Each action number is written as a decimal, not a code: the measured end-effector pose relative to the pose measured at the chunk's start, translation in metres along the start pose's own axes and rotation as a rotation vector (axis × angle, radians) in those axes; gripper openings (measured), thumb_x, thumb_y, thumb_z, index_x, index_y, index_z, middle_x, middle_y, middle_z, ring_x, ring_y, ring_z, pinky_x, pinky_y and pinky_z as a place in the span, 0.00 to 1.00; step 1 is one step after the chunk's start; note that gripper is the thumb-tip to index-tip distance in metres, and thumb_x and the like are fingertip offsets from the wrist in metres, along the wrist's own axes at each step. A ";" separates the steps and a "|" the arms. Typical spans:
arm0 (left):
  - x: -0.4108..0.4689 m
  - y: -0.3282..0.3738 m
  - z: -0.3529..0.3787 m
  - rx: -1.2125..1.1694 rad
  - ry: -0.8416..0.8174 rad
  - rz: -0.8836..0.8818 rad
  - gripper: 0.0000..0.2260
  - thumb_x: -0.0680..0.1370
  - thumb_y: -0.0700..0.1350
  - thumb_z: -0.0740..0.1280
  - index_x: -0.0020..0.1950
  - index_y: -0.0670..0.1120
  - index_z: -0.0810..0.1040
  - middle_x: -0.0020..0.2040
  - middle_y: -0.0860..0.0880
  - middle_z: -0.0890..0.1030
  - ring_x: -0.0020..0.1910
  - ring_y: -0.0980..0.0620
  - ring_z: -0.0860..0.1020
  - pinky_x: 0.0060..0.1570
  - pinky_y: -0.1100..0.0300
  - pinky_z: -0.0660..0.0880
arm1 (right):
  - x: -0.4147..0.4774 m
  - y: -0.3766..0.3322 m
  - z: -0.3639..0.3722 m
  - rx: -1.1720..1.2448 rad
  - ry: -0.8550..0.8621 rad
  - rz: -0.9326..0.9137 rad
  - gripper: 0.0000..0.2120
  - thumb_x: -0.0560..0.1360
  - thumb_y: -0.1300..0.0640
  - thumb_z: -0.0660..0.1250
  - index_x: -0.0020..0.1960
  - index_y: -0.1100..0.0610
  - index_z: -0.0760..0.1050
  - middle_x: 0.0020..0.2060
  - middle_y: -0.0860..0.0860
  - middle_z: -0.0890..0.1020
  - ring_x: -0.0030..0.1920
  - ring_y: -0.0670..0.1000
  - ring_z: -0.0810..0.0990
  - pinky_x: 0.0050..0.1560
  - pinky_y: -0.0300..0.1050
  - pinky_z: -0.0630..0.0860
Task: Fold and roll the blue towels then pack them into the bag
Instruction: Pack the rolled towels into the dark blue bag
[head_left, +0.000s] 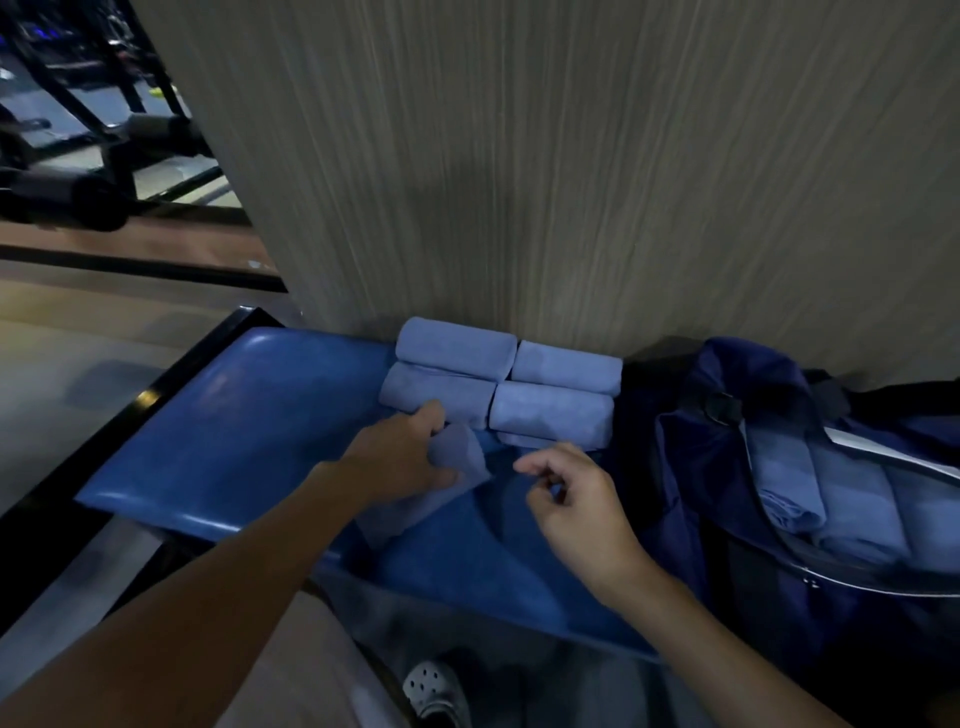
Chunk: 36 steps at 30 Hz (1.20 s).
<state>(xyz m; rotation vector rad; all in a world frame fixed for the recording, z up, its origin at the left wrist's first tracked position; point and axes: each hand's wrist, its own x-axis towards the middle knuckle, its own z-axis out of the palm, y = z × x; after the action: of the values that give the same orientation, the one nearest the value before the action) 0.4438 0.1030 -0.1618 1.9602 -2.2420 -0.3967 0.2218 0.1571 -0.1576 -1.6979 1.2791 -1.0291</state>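
Several rolled blue towels (498, 379) are stacked against the wall on a blue padded bench (218, 441). My left hand (405, 457) grips the rolled end of another blue towel (462, 462), whose loose tail trails toward me over the bench. Just right of it, my right hand (566, 493) hovers with its fingers curled; whether it pinches any cloth I cannot tell. To the right stands an unzipped dark blue bag (727, 467) with folded blue towels (826, 493) lying inside.
A wood-grain wall (571, 182) rises right behind the bench. Gym equipment (93, 145) stands at the far left across the floor. A white shoe (436, 696) shows below the bench's front edge.
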 end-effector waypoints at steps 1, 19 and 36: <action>-0.002 0.004 -0.001 -0.044 0.031 -0.042 0.22 0.71 0.58 0.72 0.54 0.50 0.65 0.46 0.52 0.77 0.45 0.49 0.77 0.45 0.55 0.74 | 0.000 0.000 -0.001 0.007 0.009 0.010 0.15 0.72 0.73 0.64 0.48 0.55 0.79 0.45 0.48 0.77 0.44 0.39 0.75 0.47 0.28 0.70; -0.005 0.191 -0.035 -0.823 0.253 0.179 0.23 0.68 0.60 0.74 0.51 0.51 0.67 0.46 0.48 0.80 0.44 0.54 0.81 0.43 0.54 0.80 | -0.033 -0.031 -0.115 0.603 0.065 0.047 0.33 0.76 0.61 0.68 0.73 0.41 0.58 0.55 0.49 0.83 0.57 0.49 0.82 0.53 0.45 0.80; 0.039 0.254 0.027 -0.076 0.233 0.617 0.17 0.76 0.53 0.60 0.57 0.49 0.83 0.72 0.42 0.69 0.72 0.42 0.66 0.66 0.37 0.66 | -0.077 0.030 -0.234 0.366 0.344 0.119 0.20 0.78 0.64 0.63 0.62 0.42 0.74 0.59 0.35 0.75 0.51 0.29 0.75 0.45 0.25 0.72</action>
<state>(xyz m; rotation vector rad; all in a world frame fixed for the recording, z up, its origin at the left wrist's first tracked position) 0.1898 0.0977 -0.1176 1.1166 -2.4641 -0.1577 -0.0169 0.2024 -0.1066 -1.1895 1.2874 -1.4277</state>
